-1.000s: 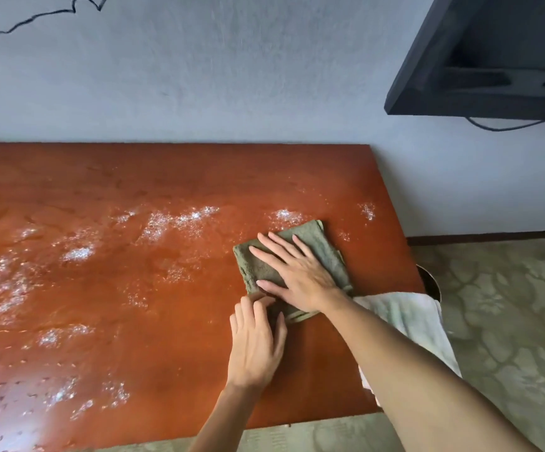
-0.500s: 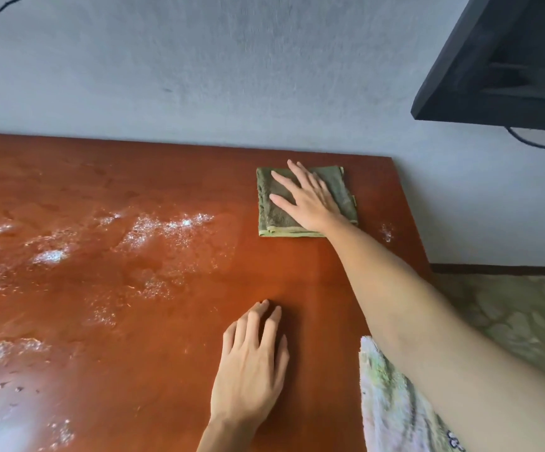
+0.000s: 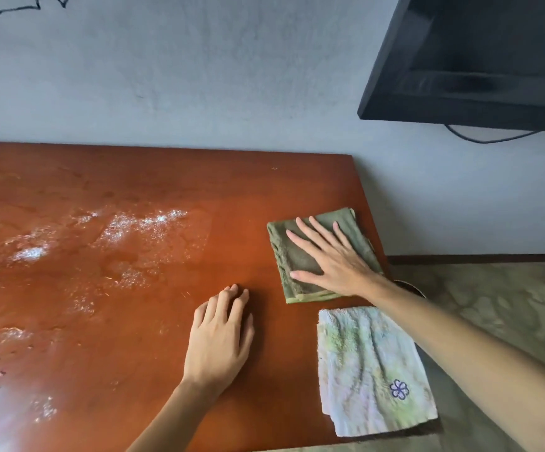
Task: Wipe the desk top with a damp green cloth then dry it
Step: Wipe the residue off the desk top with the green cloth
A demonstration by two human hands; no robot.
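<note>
Green cloth [image 3: 300, 259], pinned under the right hand [image 3: 333, 259] with fingers spread flat at the table's [image 3: 199, 177] three-o'clock edge, risks sliding off if pushed further.

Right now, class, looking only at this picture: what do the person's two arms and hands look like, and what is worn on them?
Both forearms are bare; no sleeves show. The left hand and right hand wear no gloves, rings, watch or bracelet that the picture shows. Fingernails look short and unpainted.
</note>
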